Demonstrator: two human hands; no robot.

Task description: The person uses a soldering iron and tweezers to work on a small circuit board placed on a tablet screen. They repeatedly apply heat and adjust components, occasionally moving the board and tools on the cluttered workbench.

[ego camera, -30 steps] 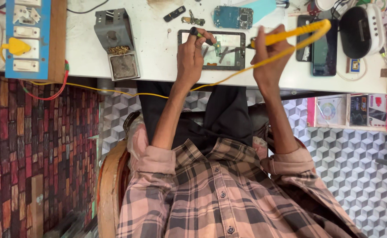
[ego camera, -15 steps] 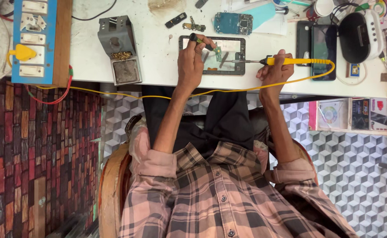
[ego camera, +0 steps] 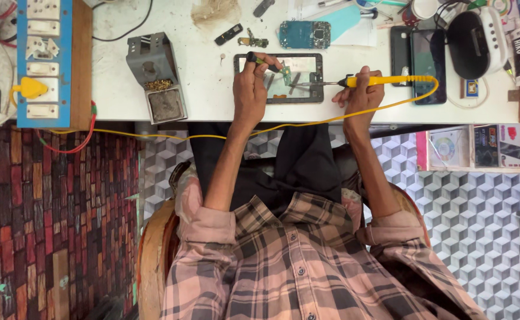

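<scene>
Presently, at the left end of the white table sits a blue switch-and-socket board with a yellow plug seated in it. Just to its right, near the front edge, stands a grey soldering-iron stand with brass wool and a dark sponge tray.

Further right, at mid-table, lies an opened tablet frame — black border, pale inside — a little back from the front edge. The left hand rests on the frame's left end, fingers closed around a dark-handled tool whose tip reaches a small green circuit board inside the frame. Behind the frame, toward the far edge, lie small loose parts and a blue phone board.

The right hand sits just right of the frame, fingers wrapped shut around the yellow soldering iron. The iron lies roughly parallel to the front edge, its metal tip pointing left to the frame's right end; whether it touches cannot be told. Its yellow cord loops from the handle's rear, along the front edge, and back toward the left end.

Right of the iron lie two dark phones, then a black-and-white device near the right end.
</scene>
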